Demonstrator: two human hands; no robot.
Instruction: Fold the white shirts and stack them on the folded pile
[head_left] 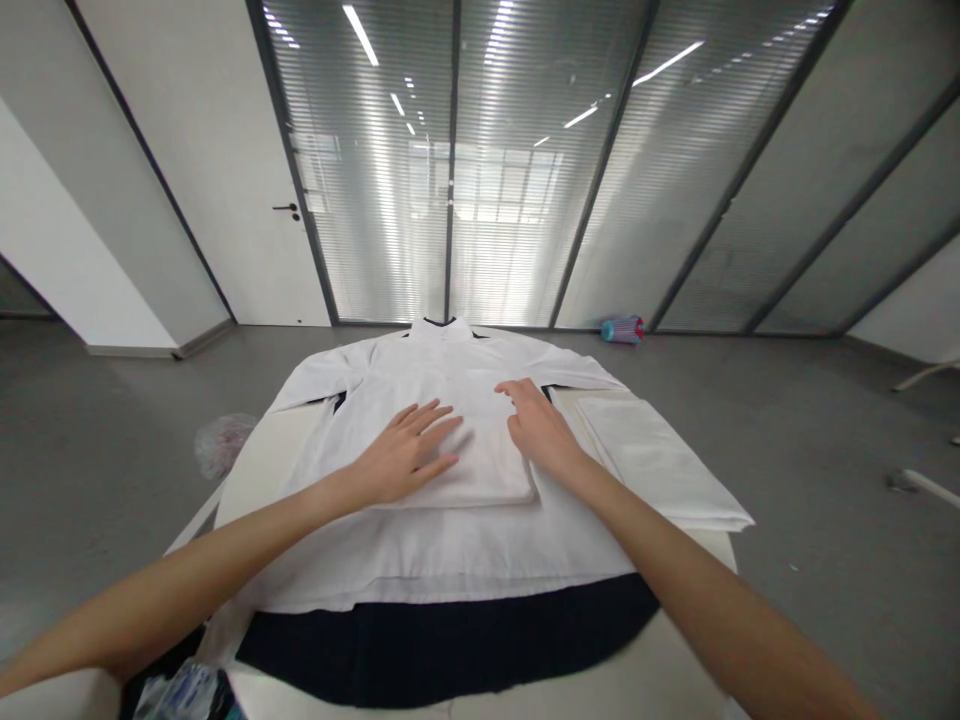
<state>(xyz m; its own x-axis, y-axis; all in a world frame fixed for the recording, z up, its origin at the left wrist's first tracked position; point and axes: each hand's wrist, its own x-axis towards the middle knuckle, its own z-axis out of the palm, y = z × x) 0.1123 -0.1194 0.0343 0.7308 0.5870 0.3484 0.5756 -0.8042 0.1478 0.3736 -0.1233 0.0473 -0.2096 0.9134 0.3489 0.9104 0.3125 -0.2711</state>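
Note:
A white shirt (337, 545) lies spread out flat, its collar at the far end and its sleeves out to both sides. On its middle sits a flat, folded white piece (465, 490), apparently cloth. My left hand (409, 450) is over the left part of this piece, palm down, fingers spread and holding nothing. My right hand (540, 430) is at its right edge, the index finger stretched out and the other fingers partly bent, with nothing seen in it. Whether either hand presses on the cloth is hard to tell. Dark navy cloth (450, 645) shows beneath the shirt's near hem.
The white table (259, 475) carries the garments. Another folded white cloth (667, 460) lies at its right side, overhanging the edge. A clear plastic bag (223, 445) and a blue-and-red bin (622, 330) are on the floor. Plastic packaging (184, 690) shows at lower left.

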